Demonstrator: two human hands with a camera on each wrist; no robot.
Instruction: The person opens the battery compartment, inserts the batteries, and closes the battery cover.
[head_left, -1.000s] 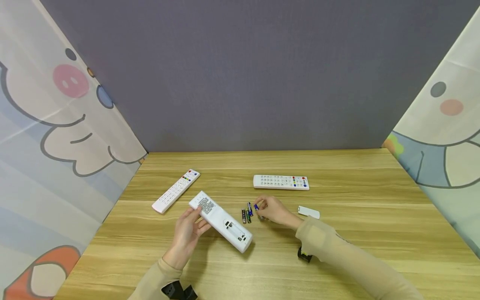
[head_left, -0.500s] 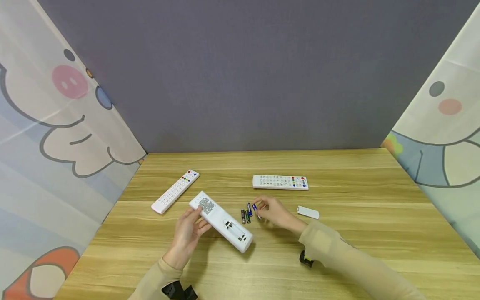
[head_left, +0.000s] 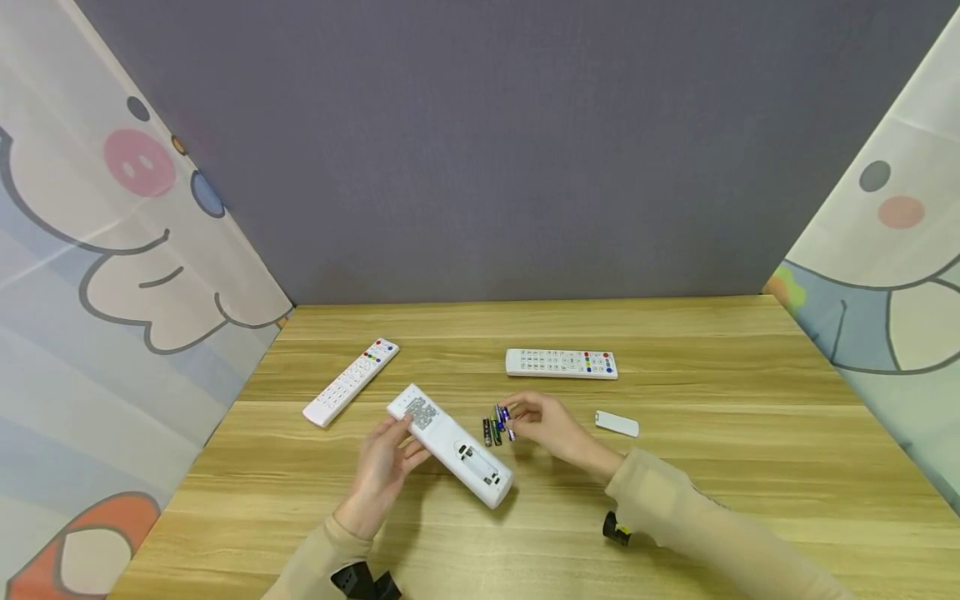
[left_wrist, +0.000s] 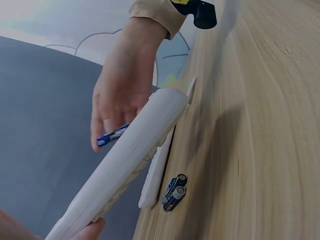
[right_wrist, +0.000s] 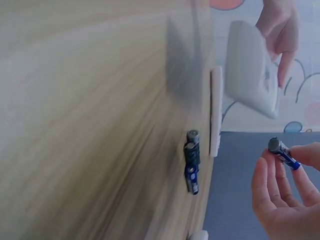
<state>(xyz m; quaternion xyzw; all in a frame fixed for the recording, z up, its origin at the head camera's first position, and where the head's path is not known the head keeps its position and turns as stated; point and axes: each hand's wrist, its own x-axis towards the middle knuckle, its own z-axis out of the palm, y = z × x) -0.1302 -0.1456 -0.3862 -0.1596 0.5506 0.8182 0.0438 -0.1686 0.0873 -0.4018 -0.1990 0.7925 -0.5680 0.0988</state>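
Note:
My left hand (head_left: 381, 471) grips a white remote control (head_left: 442, 437) by one end, thumb on its label. The remote is held above the table with its back up, and its bare battery compartment (head_left: 480, 465) faces me. Between thumb and fingers, my right hand (head_left: 551, 429) pinches a blue battery (right_wrist: 284, 153), which hangs above the table in the right wrist view. Below and left of that hand lie several small batteries (head_left: 492, 432) close together, dark, green and blue. Part of the right-hand fingers is hidden behind the remote in the left wrist view.
A white remote (head_left: 351, 383) lies at the left, buttons up. Another remote (head_left: 561, 364) lies behind the batteries, also buttons up. To the right of my right hand is a small white battery cover (head_left: 617, 423). A grey panel (head_left: 480, 167) stands along the table's back edge.
My right hand has picked the blue battery up off the table and shifted slightly left with it. The left hand has moved the held remote a little to the right.

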